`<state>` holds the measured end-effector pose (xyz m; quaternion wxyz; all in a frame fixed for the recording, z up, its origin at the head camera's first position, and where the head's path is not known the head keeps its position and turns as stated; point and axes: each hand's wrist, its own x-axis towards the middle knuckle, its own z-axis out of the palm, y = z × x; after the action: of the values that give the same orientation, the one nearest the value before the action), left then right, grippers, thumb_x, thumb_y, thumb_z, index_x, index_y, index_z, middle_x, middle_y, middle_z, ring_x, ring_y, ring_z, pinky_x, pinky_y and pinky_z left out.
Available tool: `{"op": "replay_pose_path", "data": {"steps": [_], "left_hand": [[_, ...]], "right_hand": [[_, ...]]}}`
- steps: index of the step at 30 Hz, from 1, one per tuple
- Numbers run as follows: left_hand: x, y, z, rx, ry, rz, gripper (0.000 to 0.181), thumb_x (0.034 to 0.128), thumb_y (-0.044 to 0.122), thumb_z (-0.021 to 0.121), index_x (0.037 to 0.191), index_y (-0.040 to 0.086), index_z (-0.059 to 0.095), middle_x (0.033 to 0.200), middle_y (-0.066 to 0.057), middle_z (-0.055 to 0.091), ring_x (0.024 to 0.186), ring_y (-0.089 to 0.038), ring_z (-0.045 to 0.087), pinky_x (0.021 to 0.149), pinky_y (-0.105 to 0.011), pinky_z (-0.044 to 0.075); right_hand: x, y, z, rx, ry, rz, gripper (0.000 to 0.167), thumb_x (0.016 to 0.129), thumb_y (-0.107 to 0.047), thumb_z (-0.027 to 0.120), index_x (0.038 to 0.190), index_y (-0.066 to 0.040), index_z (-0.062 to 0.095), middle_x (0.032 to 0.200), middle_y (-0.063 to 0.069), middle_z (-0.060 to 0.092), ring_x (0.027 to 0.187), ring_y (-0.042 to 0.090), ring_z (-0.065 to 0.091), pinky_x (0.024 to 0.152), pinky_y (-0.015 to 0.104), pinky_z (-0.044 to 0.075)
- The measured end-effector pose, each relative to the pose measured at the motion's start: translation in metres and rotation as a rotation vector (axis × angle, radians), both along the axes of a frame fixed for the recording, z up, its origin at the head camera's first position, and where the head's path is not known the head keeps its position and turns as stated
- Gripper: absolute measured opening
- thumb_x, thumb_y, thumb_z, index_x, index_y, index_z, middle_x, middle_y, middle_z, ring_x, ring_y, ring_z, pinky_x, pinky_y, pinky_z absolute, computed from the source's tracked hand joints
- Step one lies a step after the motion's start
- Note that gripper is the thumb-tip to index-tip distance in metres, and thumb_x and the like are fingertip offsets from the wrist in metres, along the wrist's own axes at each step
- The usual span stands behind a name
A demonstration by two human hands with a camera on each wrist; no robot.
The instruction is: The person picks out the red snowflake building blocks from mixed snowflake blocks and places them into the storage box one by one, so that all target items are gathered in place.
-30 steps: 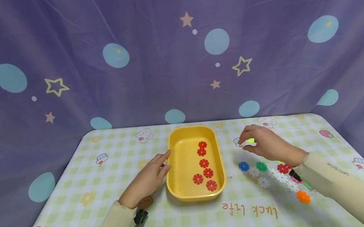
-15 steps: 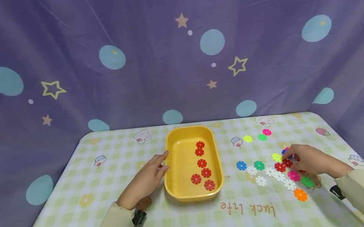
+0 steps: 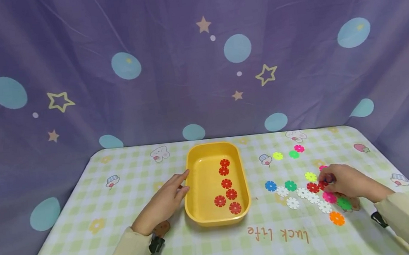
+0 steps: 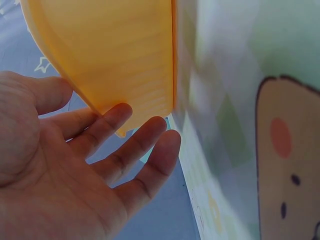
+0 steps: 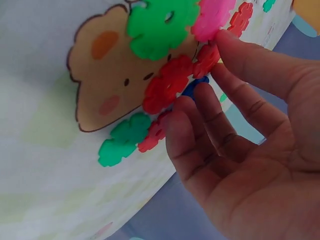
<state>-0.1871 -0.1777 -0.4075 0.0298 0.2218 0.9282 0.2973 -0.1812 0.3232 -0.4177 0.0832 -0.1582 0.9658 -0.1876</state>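
A yellow tray (image 3: 202,211) stands mid-table, with several red flower-shaped plastic discs (image 3: 226,183) lying in its right half. My left hand (image 3: 164,202) rests against the tray's left side with relaxed fingers. In the left wrist view its thumb lies near the rim. To the right, my right hand (image 3: 348,179) reaches into a loose group of discs. Thumb and index finger pinch a red disc (image 5: 206,60), seen in the right wrist view; part of it is covered by the fingers. Another red disc (image 5: 169,85), a green disc (image 5: 162,25) and a pink disc (image 5: 214,19) lie close by.
White discs (image 3: 292,203), a blue disc (image 3: 271,185) and an orange disc (image 3: 336,218) lie between the tray and the right arm. Farther back are a yellow disc (image 3: 277,156) and a pink disc (image 3: 299,148). A purple curtain (image 3: 150,108) hangs behind the table.
My right hand has moved right and toward me, from the far yellow disc to the red discs in the group. The left hand has stayed at the tray.
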Motion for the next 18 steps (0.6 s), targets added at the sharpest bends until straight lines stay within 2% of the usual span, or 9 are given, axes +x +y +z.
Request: {"op": "replay_pose_path", "data": {"steps": [6, 10, 18], "left_hand": [[-0.001, 0.000, 0.000, -0.004, 0.003, -0.007, 0.050, 0.1017, 0.019, 0.046, 0.148, 0.006, 0.031, 0.133, -0.008, 0.050, 0.106, -0.017, 0.054, 0.090, -0.040, 0.044], [-0.001, 0.000, 0.001, -0.004, 0.003, -0.008, 0.050, 0.1017, 0.019, 0.046, 0.148, 0.006, 0.031, 0.133, -0.008, 0.050, 0.107, -0.018, 0.054, 0.090, -0.040, 0.044], [0.000, 0.000, -0.001, 0.003, -0.003, -0.007, 0.051, 0.1017, 0.020, 0.046, 0.148, 0.006, 0.031, 0.132, -0.007, 0.050, 0.107, -0.017, 0.054, 0.090, -0.039, 0.044]], "right_hand": [[0.001, -0.005, 0.003, 0.013, -0.012, 0.038, 0.019, 0.076, -0.011, 0.079, 0.089, -0.014, 0.066, 0.072, -0.005, 0.050, 0.066, 0.012, 0.046, 0.061, 0.032, 0.042], [0.000, -0.008, 0.005, 0.027, -0.028, 0.026, 0.020, 0.076, -0.013, 0.079, 0.088, -0.014, 0.064, 0.072, -0.004, 0.051, 0.065, 0.012, 0.046, 0.060, 0.033, 0.042], [-0.008, -0.014, 0.003, -0.018, -0.094, 0.027, 0.030, 0.074, -0.013, 0.080, 0.088, -0.012, 0.053, 0.072, -0.001, 0.047, 0.063, 0.015, 0.044, 0.059, 0.030, 0.038]]}}
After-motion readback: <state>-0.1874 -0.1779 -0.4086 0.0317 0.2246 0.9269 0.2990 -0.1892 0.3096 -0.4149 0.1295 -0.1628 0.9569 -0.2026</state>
